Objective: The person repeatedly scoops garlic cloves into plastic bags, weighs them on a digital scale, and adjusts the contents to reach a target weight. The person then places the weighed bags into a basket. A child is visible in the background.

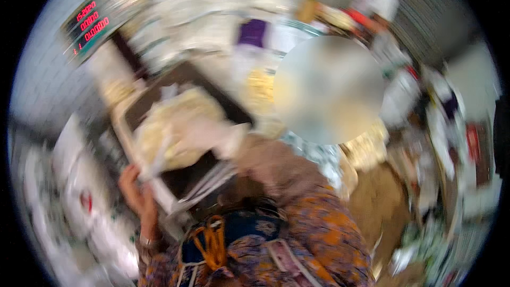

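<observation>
A plastic bag of pale yellow pieces (178,122) lies on the dark platform of a weighing scale (183,74). My left hand (139,196) is at the scale's near left edge, its fingers apart and nothing visible between them. My right arm, in a brownish-pink sleeve, reaches across to the bag from the right. My right hand (204,132) shows only as a pinkish smear over the bag, next to a white flap; motion blur hides its fingers. Thin whitish strips (204,183) lie across the platform's near side.
A display with red digits (93,26) stands at the upper left. White sacks (79,180) line the left. More pale yellow pieces (260,87) lie right of the scale. Another person's arm (377,21) shows at the upper right. A brown sack (380,207) is at the lower right.
</observation>
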### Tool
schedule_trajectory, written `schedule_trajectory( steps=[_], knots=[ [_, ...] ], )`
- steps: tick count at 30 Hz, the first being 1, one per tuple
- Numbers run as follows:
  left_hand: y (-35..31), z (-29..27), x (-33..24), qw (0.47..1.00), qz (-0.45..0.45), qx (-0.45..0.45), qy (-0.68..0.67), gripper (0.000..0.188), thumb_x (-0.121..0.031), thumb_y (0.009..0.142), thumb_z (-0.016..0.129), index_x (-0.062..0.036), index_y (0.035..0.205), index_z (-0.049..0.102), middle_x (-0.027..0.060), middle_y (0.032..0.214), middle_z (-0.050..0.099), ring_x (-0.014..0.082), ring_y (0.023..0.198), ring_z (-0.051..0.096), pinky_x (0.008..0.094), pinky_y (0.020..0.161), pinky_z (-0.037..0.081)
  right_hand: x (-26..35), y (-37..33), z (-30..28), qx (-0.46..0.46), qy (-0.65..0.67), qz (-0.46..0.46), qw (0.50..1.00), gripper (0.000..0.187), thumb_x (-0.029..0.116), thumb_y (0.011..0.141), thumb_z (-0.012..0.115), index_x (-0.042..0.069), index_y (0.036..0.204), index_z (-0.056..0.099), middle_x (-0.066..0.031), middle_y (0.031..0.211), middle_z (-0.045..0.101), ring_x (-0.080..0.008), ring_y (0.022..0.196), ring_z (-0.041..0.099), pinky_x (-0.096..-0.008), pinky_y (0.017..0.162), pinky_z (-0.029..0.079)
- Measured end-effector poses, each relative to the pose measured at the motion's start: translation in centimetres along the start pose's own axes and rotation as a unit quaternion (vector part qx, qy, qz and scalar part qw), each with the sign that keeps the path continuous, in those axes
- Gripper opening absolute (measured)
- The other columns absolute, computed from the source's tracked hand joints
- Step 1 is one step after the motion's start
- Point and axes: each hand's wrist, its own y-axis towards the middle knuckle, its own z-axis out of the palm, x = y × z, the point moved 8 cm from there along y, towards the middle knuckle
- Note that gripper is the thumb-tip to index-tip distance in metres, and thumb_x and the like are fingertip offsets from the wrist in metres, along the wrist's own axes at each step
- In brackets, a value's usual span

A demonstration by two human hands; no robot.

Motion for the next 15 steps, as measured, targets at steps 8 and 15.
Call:
schedule_trajectory(
  steps=[8, 15],
  knots=[
    [2.0, 2.3, -5.5, 0.997, 0.057, -0.034, -0.05, 0.022, -0.012, 0.095, 0.04, 0.0035, 0.106, 0.05, 0.0172, 0.122, 0.046, 0.0258, 0.113, 0.043, 0.0357, 0.098, 0.033, 4.7, -13.4, -4.3, -0.146, -0.113, 0.125, 0.975, 0.042, 0.025, 0.071, 0.056, 0.011, 0.11, 0.058, -0.0094, 0.102, 0.055, -0.0291, 0.102, 0.049, -0.0476, 0.088, 0.036],
    [-3.6, 17.9, -15.0, 0.954, 0.119, 0.231, -0.145, 0.017, -0.011, 0.094, 0.045, -0.0002, 0.106, 0.052, 0.0139, 0.123, 0.044, 0.0243, 0.11, 0.047, 0.0342, 0.094, 0.037, 0.4, -45.5, -1.5, -0.332, 0.157, 0.402, 0.839, 0.023, 0.025, 0.086, 0.052, 0.009, 0.097, 0.063, -0.0105, 0.1, 0.064, -0.0231, 0.091, 0.062, -0.0313, 0.081, 0.048]
  ],
)
